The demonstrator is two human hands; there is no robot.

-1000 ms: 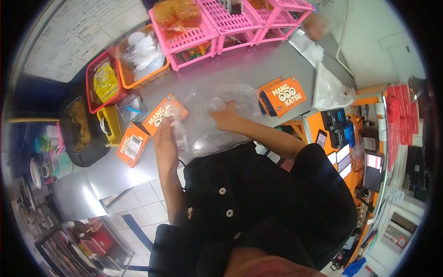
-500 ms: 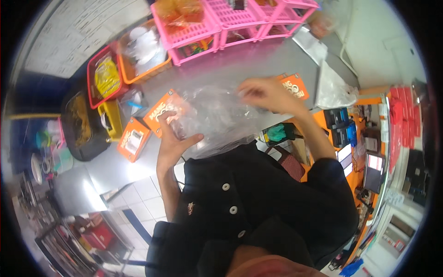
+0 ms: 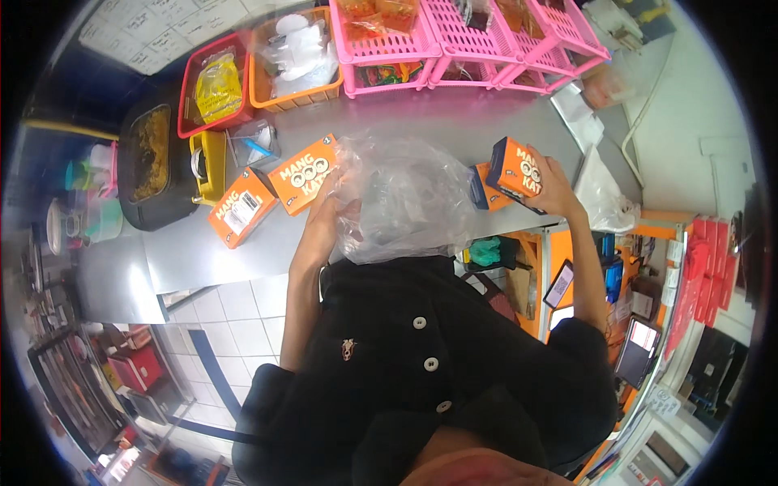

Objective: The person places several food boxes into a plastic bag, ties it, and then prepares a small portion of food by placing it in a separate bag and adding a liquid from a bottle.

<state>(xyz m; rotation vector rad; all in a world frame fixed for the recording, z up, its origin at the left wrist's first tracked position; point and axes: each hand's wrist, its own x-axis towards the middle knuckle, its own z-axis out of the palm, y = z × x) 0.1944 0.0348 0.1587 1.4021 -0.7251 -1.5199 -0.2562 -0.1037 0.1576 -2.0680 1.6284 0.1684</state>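
My left hand (image 3: 331,212) grips the edge of a clear plastic bag (image 3: 403,202) that stands crumpled on the steel counter (image 3: 203,251) in front of me. My right hand (image 3: 555,185) holds an orange box (image 3: 517,172) lifted off the counter, to the right of the bag. A second orange box (image 3: 484,188) lies behind it on the counter. Left of the bag lie two more orange boxes, one (image 3: 305,173) close to my left hand and another (image 3: 241,207) farther left.
Pink baskets (image 3: 454,44) line the back of the counter, with an orange basket (image 3: 293,61) and a red basket (image 3: 212,85) to their left. A black tray (image 3: 150,166) and a yellow tape dispenser (image 3: 209,166) sit at the left. White bags (image 3: 604,198) lie at the right.
My right hand moved right from the bag and picked up an orange box. My left hand stayed on the bag's edge, holding it up.
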